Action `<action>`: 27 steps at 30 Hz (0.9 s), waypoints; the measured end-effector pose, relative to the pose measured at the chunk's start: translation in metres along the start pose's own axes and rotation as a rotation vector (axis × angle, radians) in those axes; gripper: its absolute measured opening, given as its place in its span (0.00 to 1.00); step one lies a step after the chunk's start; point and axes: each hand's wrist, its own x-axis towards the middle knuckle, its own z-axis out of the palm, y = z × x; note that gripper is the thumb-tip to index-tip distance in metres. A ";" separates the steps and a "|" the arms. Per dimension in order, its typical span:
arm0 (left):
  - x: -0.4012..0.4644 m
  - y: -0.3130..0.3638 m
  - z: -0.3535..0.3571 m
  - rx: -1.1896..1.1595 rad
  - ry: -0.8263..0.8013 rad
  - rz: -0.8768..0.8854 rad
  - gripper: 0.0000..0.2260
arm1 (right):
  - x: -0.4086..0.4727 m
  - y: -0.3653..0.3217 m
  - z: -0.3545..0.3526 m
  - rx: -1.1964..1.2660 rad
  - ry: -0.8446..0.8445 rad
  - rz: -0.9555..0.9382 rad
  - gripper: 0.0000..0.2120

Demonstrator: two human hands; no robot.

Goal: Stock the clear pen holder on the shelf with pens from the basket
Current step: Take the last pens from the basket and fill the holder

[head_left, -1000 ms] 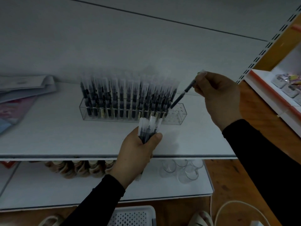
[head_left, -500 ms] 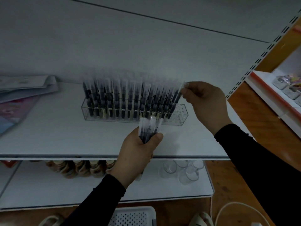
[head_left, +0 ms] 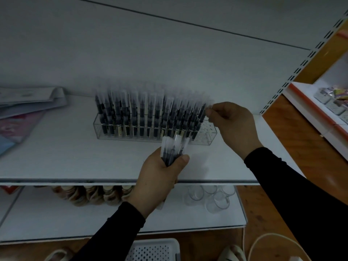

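Observation:
A clear pen holder (head_left: 207, 133) stands on the white shelf (head_left: 56, 157), filled with several dark pens with frosted caps (head_left: 141, 113); only its right end shows bare holes. My right hand (head_left: 233, 125) pinches the cap of a pen (head_left: 200, 117) that stands in a hole at the right edge of the filled rows. My left hand (head_left: 160, 172) hovers in front of the holder, shut on a small bundle of pens (head_left: 173, 149) held upright. The white perforated basket (head_left: 154, 249) shows at the bottom edge, on the floor.
Folded papers and a pink booklet (head_left: 22, 113) lie at the shelf's left. On the lower shelf sit brown jars (head_left: 90, 194) and clear glass cups (head_left: 211, 196). A neighbouring shelf with small packets (head_left: 331, 100) stands at the right. A white cable (head_left: 263, 242) curls on the wooden floor.
My right hand moved left and down, carrying the pen from a tilted pose in the air into a hole at the holder's right end. My left hand stayed put with its bundle.

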 end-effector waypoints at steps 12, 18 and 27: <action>-0.003 0.006 0.003 -0.029 -0.026 0.006 0.09 | -0.065 -0.013 0.005 0.258 -0.436 0.346 0.12; -0.005 0.007 0.004 -0.050 -0.051 -0.010 0.07 | -0.073 -0.017 0.013 0.588 -0.474 0.542 0.09; -0.004 0.007 0.006 -0.022 -0.057 -0.069 0.12 | -0.019 -0.003 -0.024 0.758 -0.042 0.510 0.09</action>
